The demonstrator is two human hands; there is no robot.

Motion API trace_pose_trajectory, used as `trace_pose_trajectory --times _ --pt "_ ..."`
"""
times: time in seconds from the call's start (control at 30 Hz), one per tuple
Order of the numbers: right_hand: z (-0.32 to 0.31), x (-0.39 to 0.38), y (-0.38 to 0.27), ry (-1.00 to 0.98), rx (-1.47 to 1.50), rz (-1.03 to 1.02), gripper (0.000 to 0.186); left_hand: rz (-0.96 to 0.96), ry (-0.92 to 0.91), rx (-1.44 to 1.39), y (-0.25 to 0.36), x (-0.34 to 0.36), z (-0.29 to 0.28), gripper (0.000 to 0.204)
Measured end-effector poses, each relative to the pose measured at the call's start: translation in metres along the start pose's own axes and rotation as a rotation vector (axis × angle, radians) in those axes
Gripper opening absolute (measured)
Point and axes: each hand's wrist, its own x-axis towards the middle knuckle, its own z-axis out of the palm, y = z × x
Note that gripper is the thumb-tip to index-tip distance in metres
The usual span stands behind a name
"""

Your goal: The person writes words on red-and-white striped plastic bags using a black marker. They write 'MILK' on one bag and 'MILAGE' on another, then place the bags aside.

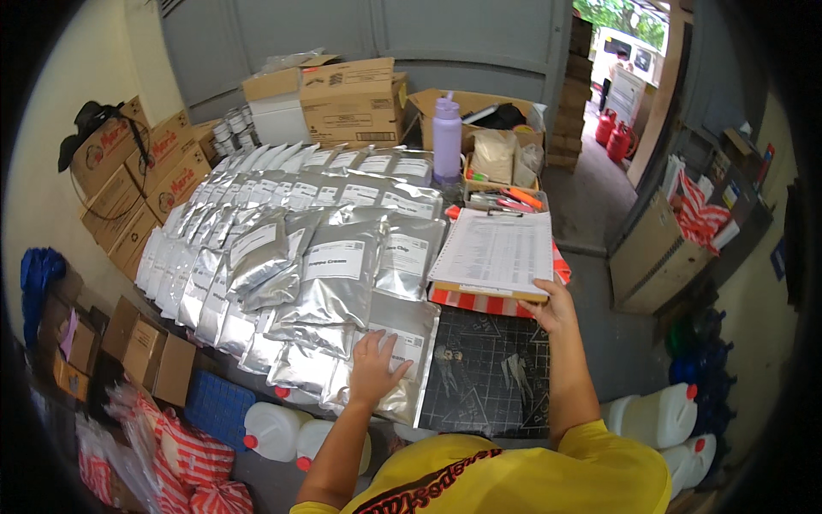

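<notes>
My left hand [373, 370] rests with spread fingers on a silver foil pouch [421, 321] with a white label, at the table's near edge. It lies flat on the pouch, gripping nothing. At the right, my right hand [555, 307] holds the near right corner of a clipboard [532, 296]. A stack of printed sheets [497, 248] sits on the board under a clip. Beneath it lies a red-and-white striped plastic bag [479, 301]. Many more labelled silver pouches [330, 265] overlap in rows across the left and middle of the table.
A black gridded cutting mat [479, 377] covers the near right, with small items on it. Farther back stand a purple bottle [447, 137], a tray of tools [505, 200] and cardboard boxes [351, 101]. White jugs [655, 417] flank me on the floor. An open doorway lies far right.
</notes>
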Motion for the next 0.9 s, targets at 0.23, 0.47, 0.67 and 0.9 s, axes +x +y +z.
trace_pose_trajectory --times 0.23,0.47,0.67,0.9 --pt "0.101 -0.016 0.004 -0.240 0.037 -0.031 0.069 0.045 0.030 -0.017 -0.001 -0.001 -0.001 0.061" --pt "0.231 -0.006 0.068 -0.557 0.125 0.105 0.072 0.044 0.060 -0.016 -0.013 -0.005 0.008 0.062" --pt "0.288 -0.024 0.104 -0.667 0.145 0.131 0.075 0.029 0.003 -0.088 -0.014 0.000 0.000 0.063" --pt "0.288 -0.018 0.128 -0.691 0.130 0.094 0.081 0.051 -0.010 -0.109 -0.015 -0.001 -0.003 0.060"
